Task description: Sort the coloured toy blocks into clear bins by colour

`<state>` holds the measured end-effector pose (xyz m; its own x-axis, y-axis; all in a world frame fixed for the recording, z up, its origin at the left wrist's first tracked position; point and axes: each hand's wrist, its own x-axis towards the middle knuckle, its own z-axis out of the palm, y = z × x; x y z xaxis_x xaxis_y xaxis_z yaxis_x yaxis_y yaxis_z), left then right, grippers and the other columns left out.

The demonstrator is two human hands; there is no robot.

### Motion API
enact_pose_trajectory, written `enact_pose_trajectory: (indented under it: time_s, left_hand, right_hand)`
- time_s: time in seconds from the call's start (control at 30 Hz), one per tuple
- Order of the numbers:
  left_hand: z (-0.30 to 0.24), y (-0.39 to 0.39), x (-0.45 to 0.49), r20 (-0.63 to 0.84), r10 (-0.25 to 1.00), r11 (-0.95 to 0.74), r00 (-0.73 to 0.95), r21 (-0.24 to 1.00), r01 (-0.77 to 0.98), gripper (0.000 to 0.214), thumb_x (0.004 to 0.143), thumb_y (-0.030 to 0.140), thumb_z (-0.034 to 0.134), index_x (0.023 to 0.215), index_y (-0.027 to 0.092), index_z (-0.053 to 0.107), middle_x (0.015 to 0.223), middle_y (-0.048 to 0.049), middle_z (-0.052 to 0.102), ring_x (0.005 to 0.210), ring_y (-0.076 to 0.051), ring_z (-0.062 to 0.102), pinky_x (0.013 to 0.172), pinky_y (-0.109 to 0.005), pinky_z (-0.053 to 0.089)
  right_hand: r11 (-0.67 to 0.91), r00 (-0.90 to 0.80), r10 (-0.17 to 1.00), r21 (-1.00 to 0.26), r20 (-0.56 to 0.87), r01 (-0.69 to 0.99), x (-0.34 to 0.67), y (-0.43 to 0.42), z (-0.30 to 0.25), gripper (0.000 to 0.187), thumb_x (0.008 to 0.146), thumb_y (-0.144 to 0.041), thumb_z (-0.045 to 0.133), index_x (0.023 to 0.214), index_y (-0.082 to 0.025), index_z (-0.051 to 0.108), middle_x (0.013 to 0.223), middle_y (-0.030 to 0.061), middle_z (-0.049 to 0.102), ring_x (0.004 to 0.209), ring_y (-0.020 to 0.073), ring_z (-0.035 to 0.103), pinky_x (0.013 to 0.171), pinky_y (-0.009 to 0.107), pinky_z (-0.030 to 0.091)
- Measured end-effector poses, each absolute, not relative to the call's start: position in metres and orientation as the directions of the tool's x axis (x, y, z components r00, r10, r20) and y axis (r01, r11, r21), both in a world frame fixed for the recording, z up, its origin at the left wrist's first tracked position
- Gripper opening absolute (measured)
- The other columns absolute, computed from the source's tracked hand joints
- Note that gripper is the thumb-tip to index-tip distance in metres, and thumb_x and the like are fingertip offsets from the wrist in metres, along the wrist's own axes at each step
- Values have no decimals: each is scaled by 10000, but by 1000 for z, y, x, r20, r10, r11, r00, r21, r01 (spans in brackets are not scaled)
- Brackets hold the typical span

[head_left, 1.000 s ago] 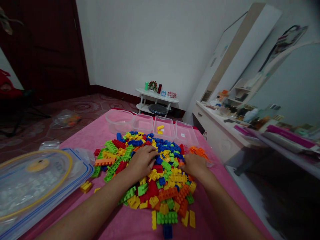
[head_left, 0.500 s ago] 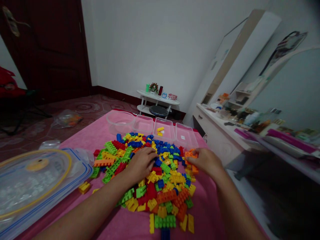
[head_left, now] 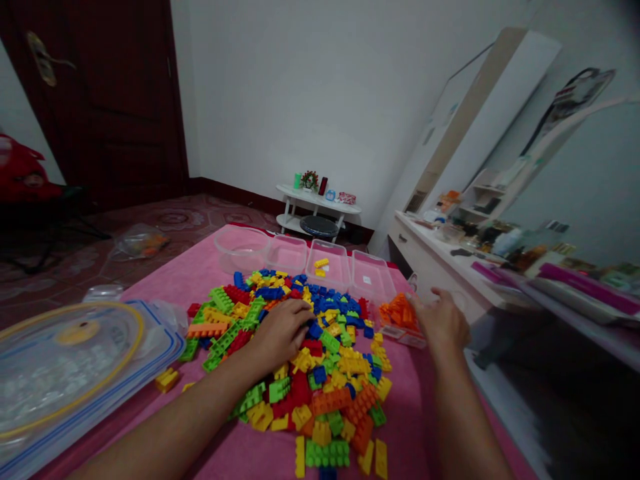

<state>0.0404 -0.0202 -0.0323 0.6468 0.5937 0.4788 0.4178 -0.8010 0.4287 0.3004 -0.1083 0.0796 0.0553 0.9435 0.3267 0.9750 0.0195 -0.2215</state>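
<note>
A heap of toy building bricks (head_left: 327, 363) in yellow, green, blue, red and orange covers the middle of the pink cloth. My left hand (head_left: 281, 328) lies on the heap, its fingers loosely bent among the bricks near a blue one. What is under its fingertips is partly hidden. At the heap's right edge, a clear box (head_left: 406, 337) holds orange bricks (head_left: 399, 311). My right hand (head_left: 443, 323) hovers just right of that box. Its fingers are apart, and no brick shows in them.
Several clear boxes line the far side: a round one (head_left: 243, 250), one with a few yellow bricks (head_left: 329, 270) and another at right (head_left: 371, 277). A plastic zip bag (head_left: 75, 373) lies at left. A cluttered dresser (head_left: 450, 257) stands to the right.
My right hand has moved right, off the orange bricks, and opened. The clear box of orange bricks shows more fully now. My left hand stays on the heap.
</note>
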Motion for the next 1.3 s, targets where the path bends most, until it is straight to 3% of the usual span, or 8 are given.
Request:
enact_pose_trajectory:
  time_s: [0.17,0.3,0.43,0.6,0.8,1.03,1.17,1.3]
  left_hand:
    - [-23,-20,40,461,731,-655,503,679,331,249,859,250,526,1042,177,678,1063,-84,674,1012,-216,602,931,-369,453]
    - [-5,-8,34,325,894,-319,309,945,-70,342,869,422,524,987,143,682,1029,-99,697,947,-208,645,877,-343,486]
    - [23,5,15,177,953,-31,248,865,-501,410,801,487,602,944,107,662,940,-118,707,853,-191,672,798,-312,519]
    - [60,12,-16,58,987,65,153,719,-691,275,864,371,525,868,116,629,756,-41,680,680,-111,653,687,-238,528]
    - [81,12,-39,-89,990,144,114,598,-789,160,867,234,481,874,142,612,669,17,630,576,-61,601,635,-182,503]
    - [70,22,-44,-130,985,170,117,560,-811,104,808,187,515,846,142,601,633,29,607,526,-50,579,580,-169,485]
    - [53,31,-39,-80,995,102,65,651,-752,116,788,223,530,802,142,612,649,19,626,525,-58,574,556,-172,479]
    - [32,37,-30,13,999,3,30,872,-490,221,728,308,596,828,119,654,719,-32,664,594,-90,593,564,-186,469]
  right_hand:
    - [179,-51,926,-318,373,931,247,-103,71,251,796,-378,591,999,-261,681,943,69,680,943,252,613,821,383,468]
    - [365,-205,898,-399,390,841,182,-113,54,165,828,-285,583,965,-242,663,1002,44,660,977,201,583,872,340,437]
    - [664,-618,746,-348,247,662,109,-135,21,191,802,-260,622,990,-227,638,1100,24,629,1049,190,524,970,346,379]
    - [781,-767,623,-175,154,599,60,-145,-15,305,837,-226,516,1126,-164,590,1269,98,543,1235,259,402,1098,463,246]
    - [793,-772,604,-45,199,608,42,-132,-25,371,907,-298,417,1233,-183,552,1397,111,457,1369,302,232,1109,568,174]
    - [658,-657,743,43,130,752,52,-110,-13,242,832,-177,508,1006,-133,670,1115,144,622,1180,297,441,1105,561,182]
    - [537,-526,836,-38,155,843,79,-103,7,167,808,-165,546,899,-175,686,1055,106,622,1115,267,472,1099,521,190]
    - [449,-421,891,-198,170,871,111,-95,17,140,822,-179,544,794,-208,678,944,49,637,1044,222,498,1035,434,278]
